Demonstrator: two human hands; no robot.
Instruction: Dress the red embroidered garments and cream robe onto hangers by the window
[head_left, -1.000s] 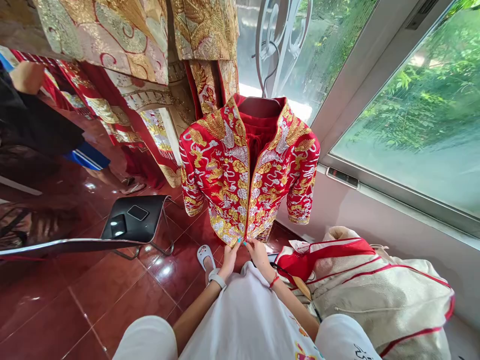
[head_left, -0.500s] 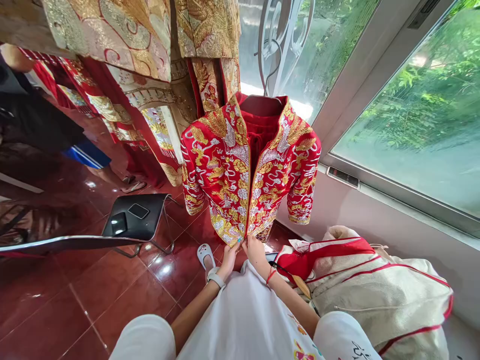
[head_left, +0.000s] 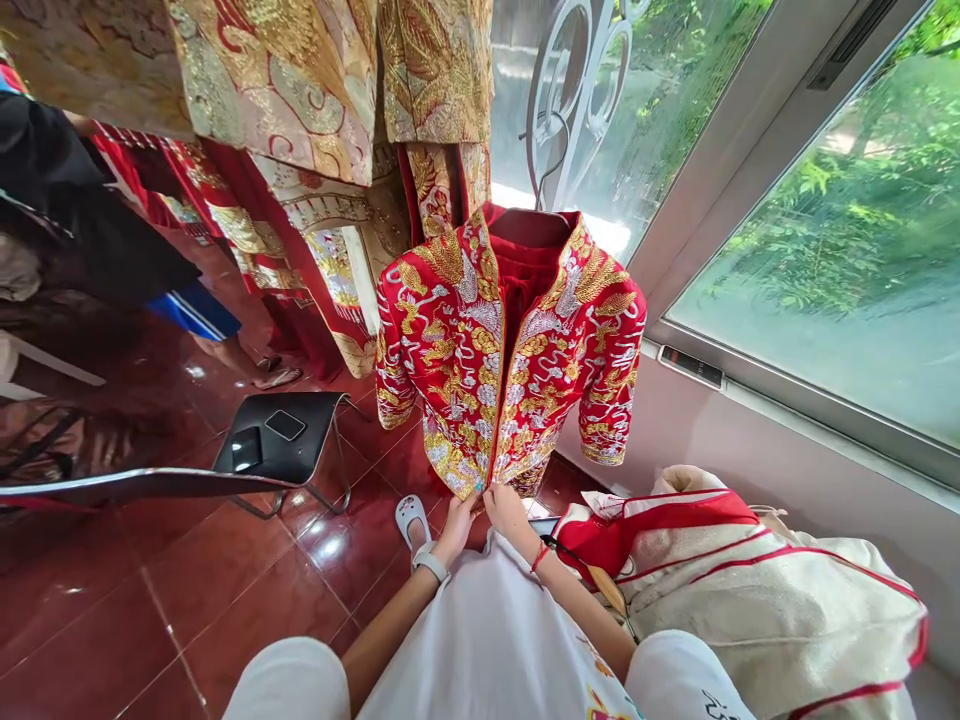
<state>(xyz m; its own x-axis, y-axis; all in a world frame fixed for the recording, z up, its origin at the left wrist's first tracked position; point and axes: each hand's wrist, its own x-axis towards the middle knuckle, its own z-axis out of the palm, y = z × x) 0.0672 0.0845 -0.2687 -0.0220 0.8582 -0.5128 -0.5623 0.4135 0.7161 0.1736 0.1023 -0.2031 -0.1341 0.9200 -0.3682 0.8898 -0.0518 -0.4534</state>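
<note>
The red tiled floor (head_left: 90, 620) stretches to the foot of the pale wall (head_left: 622, 400), with a window (head_left: 840, 280) above. Gold robes (head_left: 285, 90) hang at upper left. A cream bundle (head_left: 765, 610) trimmed in red sits along the wall at lower right. At far left is another person (head_left: 112, 240) in black, with blue shorts.

The red jacket (head_left: 442, 370), embroidered in gold and silver, hangs upright over the floor near its wall edge, between the robes and the bundle. Its front gapes at the collar and narrows to the hem. A black chair (head_left: 300, 455) stands left of it. A dark hanger (head_left: 532, 228) fills the collar, its hook in front of white scrollwork (head_left: 559, 60).

The left hand (head_left: 459, 515) and right hand (head_left: 508, 507) sit side by side, both pinching the jacket's front edges at the hem; their fingertips are partly hidden. A white shoe (head_left: 411, 518) shows below. A phone (head_left: 286, 425) lies near the seat's far edge, a dark case (head_left: 245, 450) near its left edge. The left wrist wears a white watch (head_left: 430, 565), the right a red bracelet (head_left: 539, 556).
</note>
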